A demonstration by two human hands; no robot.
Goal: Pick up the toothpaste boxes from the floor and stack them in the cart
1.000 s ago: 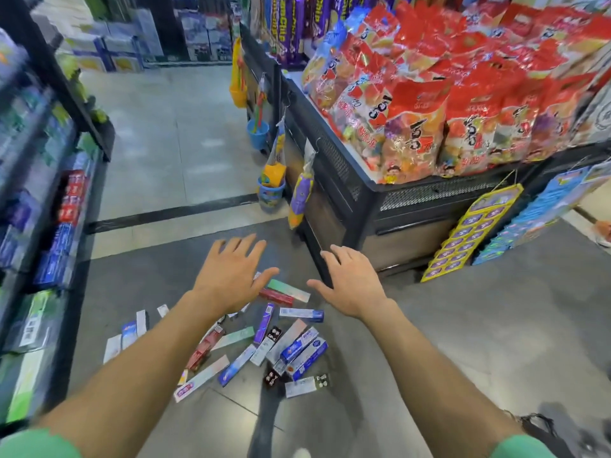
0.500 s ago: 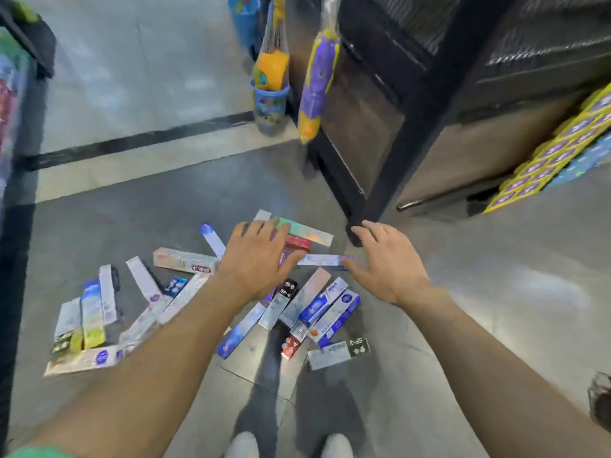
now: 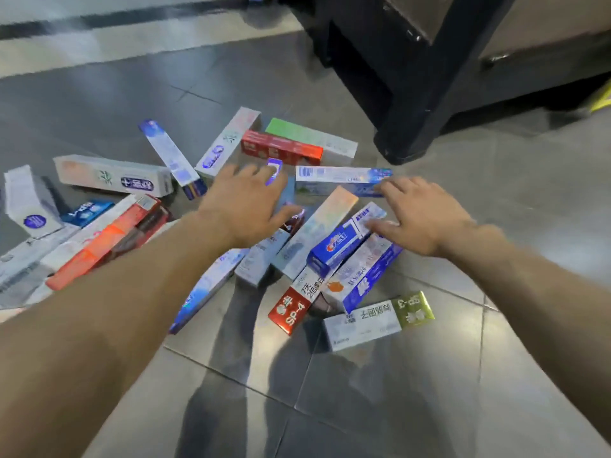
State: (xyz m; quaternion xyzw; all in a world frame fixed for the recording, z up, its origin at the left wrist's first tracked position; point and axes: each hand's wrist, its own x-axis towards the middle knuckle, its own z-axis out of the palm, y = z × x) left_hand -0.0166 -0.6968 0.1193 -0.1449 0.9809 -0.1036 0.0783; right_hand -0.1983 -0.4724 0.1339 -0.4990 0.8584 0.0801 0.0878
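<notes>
Several toothpaste boxes lie scattered on the grey tiled floor. Among them are a red box (image 3: 281, 148), a green and white box (image 3: 310, 138), a blue box (image 3: 344, 241) and a white box with an olive end (image 3: 377, 320). My left hand (image 3: 244, 203) hovers with fingers spread over the middle of the pile, above a small purple-ended box (image 3: 273, 168). My right hand (image 3: 420, 216) reaches flat over the blue box and a long white and blue box (image 3: 340, 180); whether it touches them I cannot tell. Neither hand holds anything. No cart is in view.
A black display stand's base and leg (image 3: 413, 104) rise just beyond the pile at the upper right. More boxes (image 3: 112, 175) lie along the left side. A dark floor stripe (image 3: 99, 21) crosses the far floor. Bare tiles lie in front of the pile.
The view has dropped much closer to the floor. Both hands have come down over the pile, the right hand now above the blue box.
</notes>
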